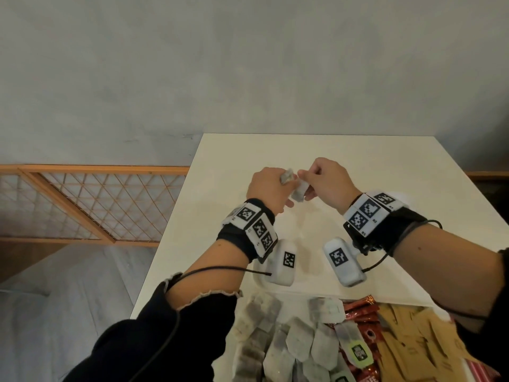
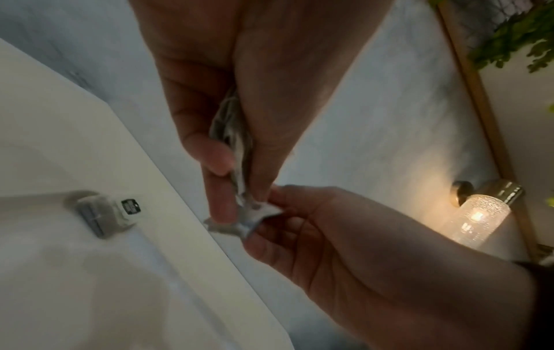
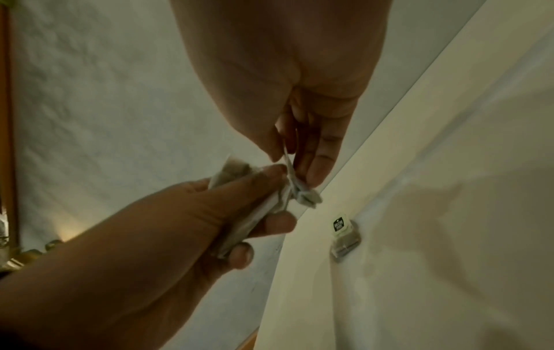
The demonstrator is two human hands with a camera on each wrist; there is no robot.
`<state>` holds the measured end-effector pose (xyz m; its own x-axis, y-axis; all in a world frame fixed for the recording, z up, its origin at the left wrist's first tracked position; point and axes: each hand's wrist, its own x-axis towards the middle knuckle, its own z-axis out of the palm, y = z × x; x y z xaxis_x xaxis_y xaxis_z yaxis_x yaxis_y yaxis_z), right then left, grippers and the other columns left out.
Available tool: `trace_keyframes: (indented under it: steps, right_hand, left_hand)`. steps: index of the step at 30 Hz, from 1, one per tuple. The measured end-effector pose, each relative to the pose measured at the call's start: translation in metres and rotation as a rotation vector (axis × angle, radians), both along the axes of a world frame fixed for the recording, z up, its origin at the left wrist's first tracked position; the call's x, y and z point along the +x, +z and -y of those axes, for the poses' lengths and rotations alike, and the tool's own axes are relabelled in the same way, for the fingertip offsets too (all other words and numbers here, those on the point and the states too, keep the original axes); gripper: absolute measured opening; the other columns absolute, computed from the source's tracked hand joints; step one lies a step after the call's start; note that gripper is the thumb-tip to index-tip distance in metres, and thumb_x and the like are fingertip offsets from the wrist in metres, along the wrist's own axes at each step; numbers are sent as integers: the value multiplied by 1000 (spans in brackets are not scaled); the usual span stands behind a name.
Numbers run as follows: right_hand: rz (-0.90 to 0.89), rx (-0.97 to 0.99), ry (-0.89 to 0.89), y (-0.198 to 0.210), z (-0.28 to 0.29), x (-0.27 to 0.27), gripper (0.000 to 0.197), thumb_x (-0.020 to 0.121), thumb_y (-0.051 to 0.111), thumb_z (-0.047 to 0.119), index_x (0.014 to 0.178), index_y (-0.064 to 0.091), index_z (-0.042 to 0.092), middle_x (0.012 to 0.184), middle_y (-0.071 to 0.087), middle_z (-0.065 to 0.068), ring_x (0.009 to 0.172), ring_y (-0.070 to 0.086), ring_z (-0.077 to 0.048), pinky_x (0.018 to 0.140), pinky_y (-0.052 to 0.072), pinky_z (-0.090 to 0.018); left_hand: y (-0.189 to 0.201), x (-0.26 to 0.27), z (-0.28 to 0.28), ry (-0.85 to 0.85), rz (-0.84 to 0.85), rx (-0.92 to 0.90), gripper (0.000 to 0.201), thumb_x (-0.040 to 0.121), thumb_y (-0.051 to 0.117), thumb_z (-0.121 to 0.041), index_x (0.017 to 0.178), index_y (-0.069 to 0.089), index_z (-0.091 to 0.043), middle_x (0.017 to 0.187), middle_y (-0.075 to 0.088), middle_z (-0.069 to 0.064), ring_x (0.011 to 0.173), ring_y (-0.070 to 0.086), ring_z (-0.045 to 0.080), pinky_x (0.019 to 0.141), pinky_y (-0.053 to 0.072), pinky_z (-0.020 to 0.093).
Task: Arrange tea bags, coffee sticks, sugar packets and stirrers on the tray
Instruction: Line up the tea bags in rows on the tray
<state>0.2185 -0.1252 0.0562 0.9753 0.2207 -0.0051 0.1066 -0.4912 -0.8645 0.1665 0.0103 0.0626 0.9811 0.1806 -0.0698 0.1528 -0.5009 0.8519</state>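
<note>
Both hands are raised over the white table, close together. My left hand grips a small bundle of grey tea bags between thumb and fingers. One tea bag hangs between the hands, and my right hand pinches its end where it leaves the bundle. A single tea bag with a black tag lies below, by a faint raised rim that may be the white tray. At the near edge lie heaps of tea bags, red coffee sticks and brown sugar packets.
The table's far edge meets a grey wall, and its left edge drops to the floor. A wooden lattice screen stands at the left. A lit wall lamp shows beyond the hands.
</note>
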Motion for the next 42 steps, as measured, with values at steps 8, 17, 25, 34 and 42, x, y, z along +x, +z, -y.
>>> trace_keyframes:
  steps: [8,17,25,34,42]
  right_hand:
    - [-158,247,-61,4,10,-9,31,96,50,28,86,61,1,83,72,-19,68,72,-35,85,56,-50]
    - [-93,204,34,3,14,-11,17,99,48,11,110,59,5,90,57,-4,62,63,-22,66,58,-40]
    - [-193,90,127,-27,5,5,9,95,58,8,90,63,3,65,61,-11,55,60,-19,55,55,-28]
    - [-260,-40,-31,-69,-11,50,15,90,64,9,76,67,10,69,67,-16,58,64,-23,63,60,-33]
    - [-169,-67,-106,-79,-34,75,8,89,65,9,84,70,5,74,70,-17,68,69,-30,73,60,-41]
  left_hand:
    - [14,-5,21,-65,7,119,27,88,62,-31,73,65,-9,68,72,8,57,71,16,57,55,32]
    - [5,-9,3,1,-65,-22,14,93,54,-21,86,65,-15,68,72,6,61,72,19,42,47,22]
    - [-11,-4,-20,75,-183,-244,20,97,52,-25,97,66,-10,81,71,4,58,69,19,38,39,18]
    - [-43,4,-56,236,-272,-279,23,98,43,-24,99,58,-5,81,74,16,42,53,19,39,34,20]
    - [-54,8,-63,211,-282,-337,26,100,42,-22,92,64,-10,88,72,14,51,60,18,44,37,22]
